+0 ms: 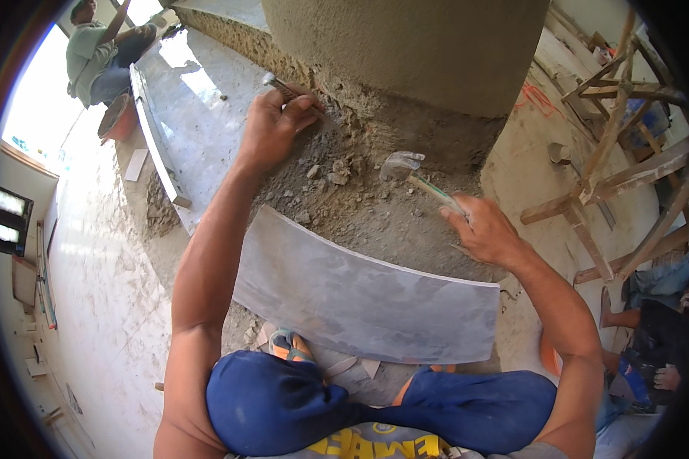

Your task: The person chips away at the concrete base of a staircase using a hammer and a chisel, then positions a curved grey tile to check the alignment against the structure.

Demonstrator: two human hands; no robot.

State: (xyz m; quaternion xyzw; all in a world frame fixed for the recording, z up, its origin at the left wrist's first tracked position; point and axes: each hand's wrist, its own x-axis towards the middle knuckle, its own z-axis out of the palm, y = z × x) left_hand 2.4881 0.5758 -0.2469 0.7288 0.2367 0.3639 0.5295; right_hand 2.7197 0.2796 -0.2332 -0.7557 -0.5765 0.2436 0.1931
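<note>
My left hand (272, 126) grips a metal chisel (275, 84), held against the chipped cement edge at the base of a rough grey column (390, 46). My right hand (482, 233) grips the handle of a claw hammer (402, 164), its head raised over the rubble (337, 172) right of my left hand. A curved grey stone tile (367, 310) lies between my knees and the rubble. A glossy marble slab (191, 107) with a long straight bar (155, 134) along its outer edge lies left of the column.
A seated person (99, 57) is at the upper left beside an orange bucket (117, 118). At right stand wooden trestles (612, 172), with orange cable (536, 99) behind them. Another person's legs and hand (651, 344) show at lower right.
</note>
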